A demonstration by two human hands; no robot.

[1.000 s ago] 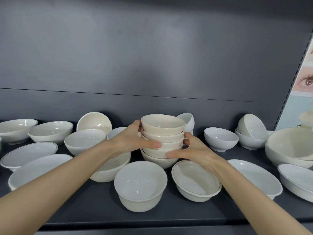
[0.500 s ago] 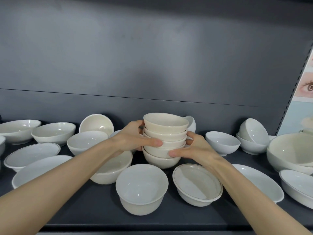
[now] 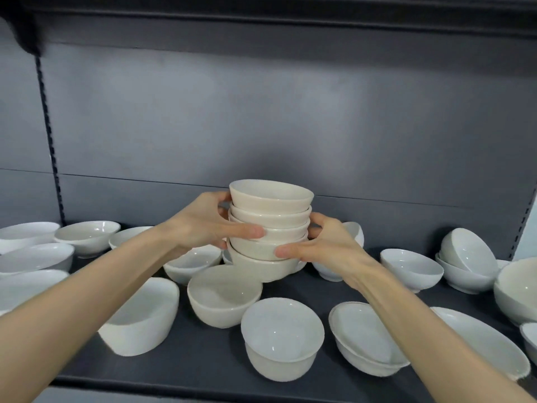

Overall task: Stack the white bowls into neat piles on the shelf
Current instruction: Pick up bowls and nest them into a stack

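A pile of several cream bowls (image 3: pixel 270 228) is held between both hands above the middle of the dark shelf (image 3: pixel 186 353). My left hand (image 3: pixel 209 225) grips its left side, thumb across the front. My right hand (image 3: pixel 325 248) grips the right side lower down, thumb on the second-lowest bowl. The pile leans slightly, and its base hangs just over a loose cream bowl (image 3: pixel 223 295). Whether the base touches the shelf is hidden.
Loose white bowls lie all around: a deep bowl (image 3: pixel 282 335) at front centre, a tipped bowl (image 3: pixel 145 315) front left, shallow bowls (image 3: pixel 35 257) at far left, nested bowls (image 3: pixel 465 263) at right. The dark back panel (image 3: pixel 290 126) rises behind.
Both hands have carried the pile upward and a little to the right. The view has tilted up and shifted, showing more of the back panel and the shelf above.
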